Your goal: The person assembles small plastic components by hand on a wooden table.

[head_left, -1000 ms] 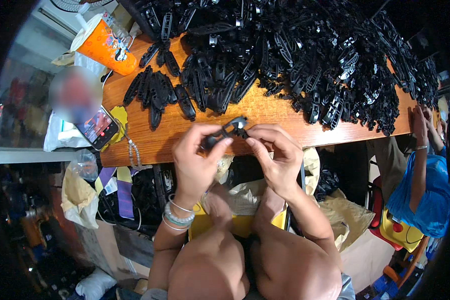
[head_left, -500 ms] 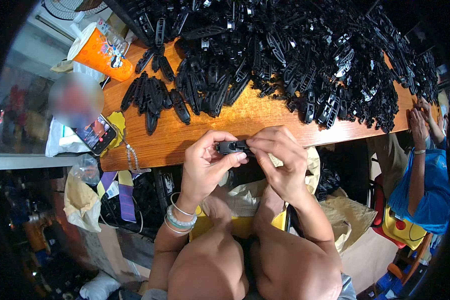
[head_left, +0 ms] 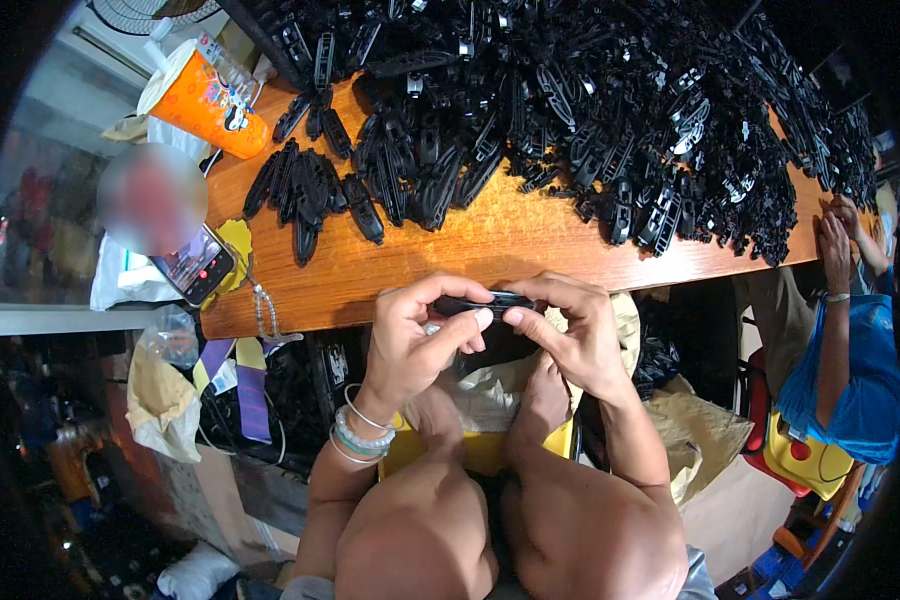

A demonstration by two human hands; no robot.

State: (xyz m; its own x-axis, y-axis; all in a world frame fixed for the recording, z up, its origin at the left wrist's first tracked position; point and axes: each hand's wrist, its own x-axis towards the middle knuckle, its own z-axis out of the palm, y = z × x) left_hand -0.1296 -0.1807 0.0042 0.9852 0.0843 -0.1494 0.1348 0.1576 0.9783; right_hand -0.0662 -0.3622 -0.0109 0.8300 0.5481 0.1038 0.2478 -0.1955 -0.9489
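A slim, dark, elongated plastic part (head_left: 482, 304) is held level between both hands, just off the front edge of the table. My left hand (head_left: 416, 328) pinches its left end between thumb and fingers. At the other end, the thumb and fingertips of my right hand (head_left: 582, 332) close on it. Fingers cover both ends, so its full shape is hidden. Beyond my hands, a big heap of similar black plastic parts (head_left: 580, 120) spreads over the wooden table (head_left: 470, 248). A smaller group of longer black parts (head_left: 305, 192) lies at its left.
An orange cup (head_left: 205, 100) and a phone (head_left: 198, 262) on a yellow stand are at the table's left. Plastic bags (head_left: 165, 395) hang below. To the right, another person's hands (head_left: 838, 235) rest by the table edge, near a yellow and red stool (head_left: 805, 460).
The part has turned so that its narrow side shows instead of its broad face. My right fingers have shifted to grip its right end, and both hands have dropped slightly.
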